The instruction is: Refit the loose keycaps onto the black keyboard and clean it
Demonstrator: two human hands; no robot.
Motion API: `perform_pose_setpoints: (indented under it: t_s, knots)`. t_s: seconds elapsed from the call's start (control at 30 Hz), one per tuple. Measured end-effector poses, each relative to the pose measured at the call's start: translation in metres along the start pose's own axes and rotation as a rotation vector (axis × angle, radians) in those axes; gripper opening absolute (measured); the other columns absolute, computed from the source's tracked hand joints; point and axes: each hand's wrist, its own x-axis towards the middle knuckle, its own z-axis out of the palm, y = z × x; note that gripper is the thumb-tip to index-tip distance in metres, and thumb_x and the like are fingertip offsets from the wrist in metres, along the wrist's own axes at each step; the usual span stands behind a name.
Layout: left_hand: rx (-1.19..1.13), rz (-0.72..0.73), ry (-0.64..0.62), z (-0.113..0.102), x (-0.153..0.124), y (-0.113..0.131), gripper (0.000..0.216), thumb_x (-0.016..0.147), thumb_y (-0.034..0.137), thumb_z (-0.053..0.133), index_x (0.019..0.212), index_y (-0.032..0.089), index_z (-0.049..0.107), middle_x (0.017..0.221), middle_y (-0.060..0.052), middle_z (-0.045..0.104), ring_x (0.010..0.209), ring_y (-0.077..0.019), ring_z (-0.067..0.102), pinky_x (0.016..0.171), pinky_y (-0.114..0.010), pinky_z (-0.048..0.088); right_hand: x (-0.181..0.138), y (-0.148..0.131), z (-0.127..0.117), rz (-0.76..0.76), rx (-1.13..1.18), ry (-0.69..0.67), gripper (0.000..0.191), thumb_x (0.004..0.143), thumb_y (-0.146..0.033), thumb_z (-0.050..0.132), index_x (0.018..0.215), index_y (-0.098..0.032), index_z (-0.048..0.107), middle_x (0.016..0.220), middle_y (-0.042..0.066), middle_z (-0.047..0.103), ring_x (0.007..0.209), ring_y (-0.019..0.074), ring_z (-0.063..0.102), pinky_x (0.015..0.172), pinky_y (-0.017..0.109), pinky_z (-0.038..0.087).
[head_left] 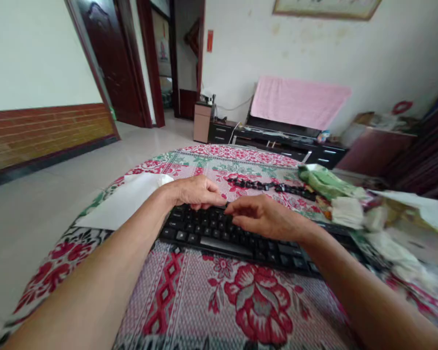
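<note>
A black keyboard point(222, 247) lies on the patterned tablecloth, keys facing up, with my forearms reaching over it. My left hand point(199, 191) is above its far edge, fingers bent and drawn together; whatever they may hold is hidden. Close beside it, my right hand point(257, 216) is over the far rows of keys, with thumb and fingers curled inward. A tiny dark piece shows between the two hands, too small to name. Behind the keyboard, small loose black keycaps point(250, 183) lie in a line, continuing in a second group point(295, 190) to the right.
White paper point(120, 204) lies left on the table's floral cloth point(257, 306). At right are a green bag point(326, 181), a pale folded cloth point(346, 212) and crumpled wrappings. A low black cabinet point(326, 154) stands beyond, below a pink towel point(299, 102).
</note>
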Motion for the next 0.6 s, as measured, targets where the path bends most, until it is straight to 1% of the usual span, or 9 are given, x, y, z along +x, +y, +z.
perform_pose_setpoints:
  t_s: [0.13, 0.23, 0.37, 0.5, 0.6]
  knots:
    - [-0.097, 0.008, -0.051, 0.005, -0.004, 0.008, 0.033, 0.069, 0.049, 0.059, 0.067, 0.016, 0.058, 0.059, 0.0, 0.057, 0.046, -0.0073, 0.05, 0.045, -0.021, 0.036, 0.003, 0.01, -0.004, 0.017, 0.012, 0.129, 0.015, 0.076, -0.021, 0.053, 0.089, -0.016, 0.058, 0.072, -0.001, 0.056, 0.061, 0.0084, 0.048, 0.056, 0.022, 0.039]
    - [-0.106, 0.002, -0.065, 0.008, -0.003, 0.011, 0.031, 0.068, 0.047, 0.06, 0.069, 0.016, 0.059, 0.061, 0.0, 0.059, 0.048, -0.0081, 0.052, 0.045, -0.021, 0.036, 0.005, 0.013, -0.002, -0.007, -0.006, 0.17, 0.014, 0.076, -0.02, 0.052, 0.087, -0.016, 0.059, 0.073, 0.0, 0.058, 0.063, 0.009, 0.05, 0.056, 0.022, 0.039]
    - [-0.081, -0.021, -0.037, 0.013, 0.002, 0.011, 0.031, 0.066, 0.048, 0.061, 0.07, 0.017, 0.059, 0.062, 0.001, 0.059, 0.05, -0.0094, 0.054, 0.045, -0.022, 0.037, 0.009, 0.015, 0.003, -0.071, -0.006, 0.25, 0.013, 0.077, -0.02, 0.051, 0.086, -0.017, 0.059, 0.074, 0.0, 0.059, 0.063, 0.009, 0.051, 0.056, 0.022, 0.04]
    - [-0.14, -0.039, -0.03, 0.018, 0.006, 0.01, 0.027, 0.067, 0.043, 0.061, 0.068, 0.016, 0.057, 0.064, 0.0, 0.06, 0.052, -0.0105, 0.056, 0.048, -0.023, 0.04, 0.014, 0.017, 0.007, -0.088, -0.022, 0.339, 0.012, 0.077, -0.019, 0.05, 0.084, -0.017, 0.059, 0.074, 0.0, 0.061, 0.064, 0.009, 0.052, 0.059, 0.023, 0.041]
    - [-0.124, -0.056, 0.054, 0.018, 0.006, 0.008, 0.023, 0.067, 0.038, 0.06, 0.064, 0.016, 0.057, 0.061, 0.001, 0.059, 0.051, -0.0101, 0.055, 0.046, -0.023, 0.038, 0.014, 0.019, 0.004, -0.051, -0.104, 0.356, 0.012, 0.076, -0.017, 0.051, 0.083, -0.017, 0.061, 0.076, 0.001, 0.062, 0.066, 0.0097, 0.053, 0.061, 0.024, 0.042]
